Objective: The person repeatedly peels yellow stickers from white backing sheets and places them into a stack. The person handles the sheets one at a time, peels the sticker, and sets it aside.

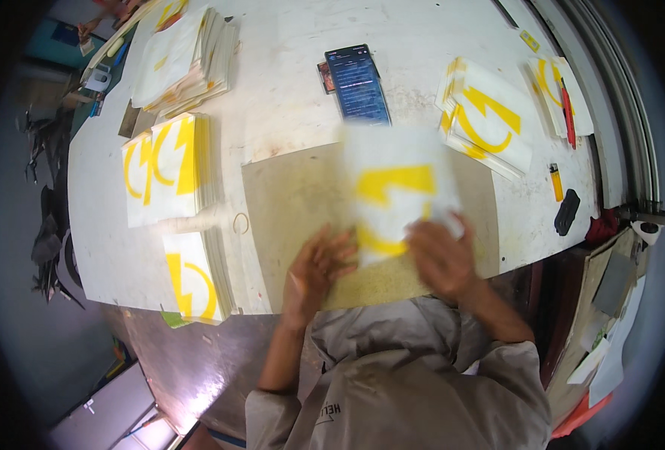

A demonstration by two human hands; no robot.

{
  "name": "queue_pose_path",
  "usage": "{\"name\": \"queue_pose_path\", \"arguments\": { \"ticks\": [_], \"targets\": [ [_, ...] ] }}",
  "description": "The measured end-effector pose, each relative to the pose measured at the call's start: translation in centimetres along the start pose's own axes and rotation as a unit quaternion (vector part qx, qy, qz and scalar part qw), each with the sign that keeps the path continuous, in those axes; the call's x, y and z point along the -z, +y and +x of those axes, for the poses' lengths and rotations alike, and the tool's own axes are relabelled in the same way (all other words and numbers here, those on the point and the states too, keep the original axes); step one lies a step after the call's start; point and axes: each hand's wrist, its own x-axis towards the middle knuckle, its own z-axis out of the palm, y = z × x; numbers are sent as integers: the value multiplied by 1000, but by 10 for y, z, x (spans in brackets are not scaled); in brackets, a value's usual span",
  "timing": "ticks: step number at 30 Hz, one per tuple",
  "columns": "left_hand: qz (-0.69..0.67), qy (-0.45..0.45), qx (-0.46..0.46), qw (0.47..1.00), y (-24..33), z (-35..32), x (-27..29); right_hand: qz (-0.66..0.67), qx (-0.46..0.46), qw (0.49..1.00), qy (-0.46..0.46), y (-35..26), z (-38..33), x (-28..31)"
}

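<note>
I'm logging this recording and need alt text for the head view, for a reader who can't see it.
A person's right hand is on the lower right of a motion-blurred white sheet with yellow shapes above a tan mat; the open left hand is by its left edge. Similar stacks flank it on a white table, with a phone beyond.

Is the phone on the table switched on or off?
On: the phone lies face up, its bluish display lit with lines of text.

workshop, white worktable (287, 112), brown board (291, 202), stacked printed sheets (161, 171)
</note>
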Motion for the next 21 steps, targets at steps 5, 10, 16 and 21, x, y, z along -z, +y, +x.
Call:
{"name": "queue_pose_path", "arguments": {
  "ticks": [5,10,16,21],
  "targets": [
    [224,127,19,966,-1,24,3,131,-41,988,-65,-42,-9,-7],
    [167,48,-15,985,-2,7,11,349,-408,838,97,-17,-3,-1],
    [99,41,-16,994,2,5,7,483,-489,723,66,-15,-9,-3],
    [209,91,-9,974,-4,4,23,464,-471,741,121,-10,-7,16]
  ]
}}
